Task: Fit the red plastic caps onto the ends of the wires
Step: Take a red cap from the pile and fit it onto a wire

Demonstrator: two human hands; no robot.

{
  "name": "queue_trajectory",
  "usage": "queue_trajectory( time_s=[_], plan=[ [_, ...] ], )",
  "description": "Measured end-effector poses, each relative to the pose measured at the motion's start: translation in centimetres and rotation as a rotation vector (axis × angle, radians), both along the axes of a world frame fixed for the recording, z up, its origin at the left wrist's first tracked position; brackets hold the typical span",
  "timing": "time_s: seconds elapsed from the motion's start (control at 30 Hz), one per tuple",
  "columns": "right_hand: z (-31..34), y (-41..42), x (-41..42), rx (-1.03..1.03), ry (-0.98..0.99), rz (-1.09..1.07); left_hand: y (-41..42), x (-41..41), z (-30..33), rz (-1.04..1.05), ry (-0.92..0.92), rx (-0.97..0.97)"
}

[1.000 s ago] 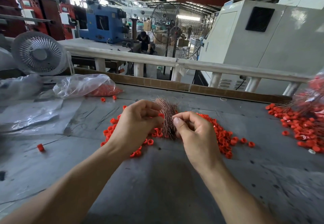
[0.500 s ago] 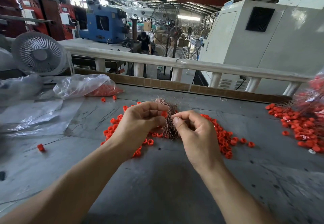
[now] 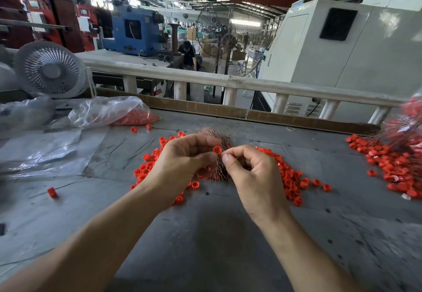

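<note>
Head view: two bare forearms reach over the grey table (image 3: 205,246).
Left hand (image 3: 182,163): its grip pinches one red cap (image 3: 217,149) between thumb and fingertips.
Right hand (image 3: 253,173): fingers curled, thumb and forefinger seemingly pinching a thin wire end at the cap.
Wires (image 3: 214,136): coppery bundle just behind both hands.
Loose caps (image 3: 290,177): scattered around the bundle.
Bag of caps (image 3: 114,111): far left.

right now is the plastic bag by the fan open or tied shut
Open: the plastic bag lies on its side, red caps at its loose mouth, two just outside.
</note>
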State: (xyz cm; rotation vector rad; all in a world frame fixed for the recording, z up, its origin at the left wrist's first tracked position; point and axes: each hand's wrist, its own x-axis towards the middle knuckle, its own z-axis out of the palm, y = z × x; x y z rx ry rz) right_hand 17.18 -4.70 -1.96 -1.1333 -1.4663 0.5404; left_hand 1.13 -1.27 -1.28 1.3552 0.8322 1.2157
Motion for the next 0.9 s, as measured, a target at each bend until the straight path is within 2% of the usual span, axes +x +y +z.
queue_trajectory(
  time_s=[0.37,0.9],
  plan=[
    [-0.06,0.06,0.09,-0.019,-0.008,-0.028,-0.29,-0.02,0.15,0.012,0.037,0.051],
    [-0.07,0.24,0.3,-0.025,0.039,-0.054,-0.28,-0.09,0.25,-0.006,-0.022,0.001]
  ],
)
